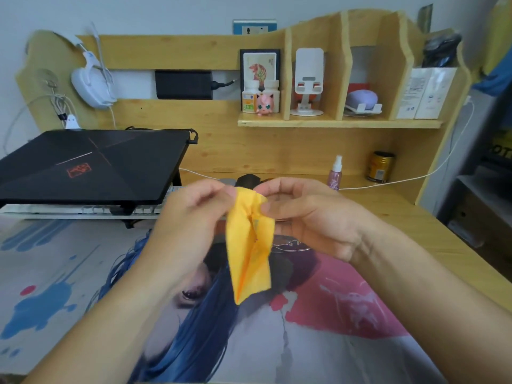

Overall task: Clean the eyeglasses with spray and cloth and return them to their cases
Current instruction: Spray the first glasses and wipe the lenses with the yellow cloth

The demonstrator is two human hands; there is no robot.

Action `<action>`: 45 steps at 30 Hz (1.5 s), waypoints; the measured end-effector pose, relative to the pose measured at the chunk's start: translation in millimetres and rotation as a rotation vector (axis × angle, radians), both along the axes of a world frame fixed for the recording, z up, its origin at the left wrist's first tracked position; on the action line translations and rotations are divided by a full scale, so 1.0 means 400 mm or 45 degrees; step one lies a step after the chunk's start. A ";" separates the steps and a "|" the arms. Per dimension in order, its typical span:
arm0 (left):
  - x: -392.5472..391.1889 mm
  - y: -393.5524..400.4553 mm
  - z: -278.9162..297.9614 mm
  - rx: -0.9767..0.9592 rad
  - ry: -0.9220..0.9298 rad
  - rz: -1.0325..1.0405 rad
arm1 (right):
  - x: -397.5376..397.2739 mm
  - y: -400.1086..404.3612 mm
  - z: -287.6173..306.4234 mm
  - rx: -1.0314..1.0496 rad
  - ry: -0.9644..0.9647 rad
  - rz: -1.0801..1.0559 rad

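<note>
A yellow cleaning cloth (250, 245) hangs in the air above the desk mat, folded along its length. My left hand (194, 212) pinches its top left corner and my right hand (307, 217) pinches its top right edge. Thin wire-framed eyeglasses (291, 245) lie on the mat just below my right hand, partly hidden by the cloth. A small pink spray bottle (335, 174) with a white nozzle stands upright on the desk behind my right hand. A dark object (249, 180), maybe a glasses case, shows behind my fingers.
A closed black laptop (88, 164) sits on a stand at the left over a white keyboard (83, 210). A printed desk mat (83, 286) covers the desk. A dark tin (381, 166) stands at the back right. A white cable (401, 180) runs across the desk.
</note>
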State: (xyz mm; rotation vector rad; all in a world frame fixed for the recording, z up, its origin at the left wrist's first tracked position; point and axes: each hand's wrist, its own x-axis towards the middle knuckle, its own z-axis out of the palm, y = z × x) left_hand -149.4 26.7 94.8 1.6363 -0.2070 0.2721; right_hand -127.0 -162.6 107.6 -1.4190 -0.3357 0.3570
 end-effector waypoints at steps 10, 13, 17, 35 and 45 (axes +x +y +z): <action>0.231 0.101 0.048 1.505 -0.066 0.608 | 0.273 0.037 -0.032 -0.409 0.057 -0.242; 0.276 0.049 0.028 1.807 -0.148 0.695 | 0.352 0.038 -0.092 -0.821 -0.031 -0.431; 0.306 0.028 -0.053 1.692 -0.404 0.657 | 0.366 -0.030 -0.119 -0.978 -0.355 -0.838; 0.280 -0.090 -0.227 0.929 -0.861 0.145 | 0.480 -0.316 -0.242 -0.595 -0.251 -1.286; 0.272 -0.036 -0.198 1.231 -0.547 -0.184 | 0.304 -0.289 -0.199 -0.376 -0.505 -1.234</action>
